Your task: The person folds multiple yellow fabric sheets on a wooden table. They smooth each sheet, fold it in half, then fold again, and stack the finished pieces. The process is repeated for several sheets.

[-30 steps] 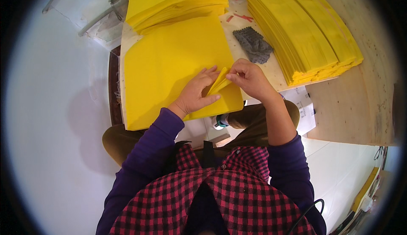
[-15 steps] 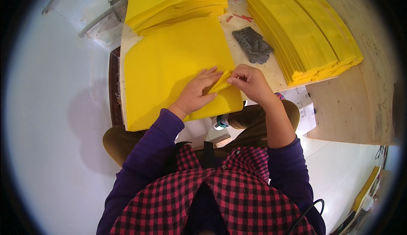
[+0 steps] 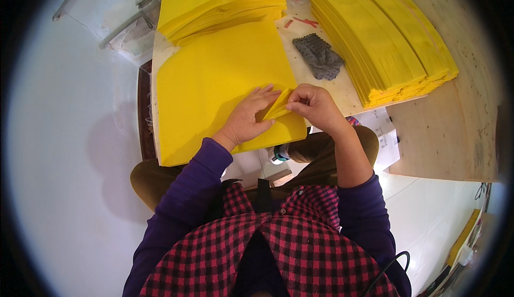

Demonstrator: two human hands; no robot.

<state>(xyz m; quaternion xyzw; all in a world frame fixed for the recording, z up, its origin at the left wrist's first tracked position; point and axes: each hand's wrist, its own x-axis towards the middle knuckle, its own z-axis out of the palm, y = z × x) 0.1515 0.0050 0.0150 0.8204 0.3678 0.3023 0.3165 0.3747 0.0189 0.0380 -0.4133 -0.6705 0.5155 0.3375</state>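
A broad yellow sheet (image 3: 214, 77) is spread flat on the near left part of the desk (image 3: 348, 89), with its front edge brought close to the person's lap; whether more layers are laid beneath it cannot be told for certain. Near its right edge, a narrow folded flap (image 3: 279, 106) of the same yellow material is raised at a slant between the two hands. The left hand (image 3: 247, 118) is laid palm down on the sheet, opened wide, with the fingers stretched forward and the thumb set apart on the near side of the flap; nothing is seen to be gripped by it. By the right hand (image 3: 317, 107), the flap's right end is pinched between thumb and forefinger, while the other fingers are curled in. Behind the sheet, a thick stack of yellow sheets (image 3: 225, 0) is placed, its layered front edge turned toward the person. On the right, long stacks of yellow pieces (image 3: 375, 40) are set side by side, their layers shown along the left side. Between these and the broad sheet, a crumpled grey cloth (image 3: 319, 57) is left near the right-hand stacks, and a few red strips (image 3: 305, 23) are scattered just beyond it. Both forearms are partly covered by purple sleeves (image 3: 187, 182), and a red-and-black checked garment (image 3: 214, 254) is worn over the torso.
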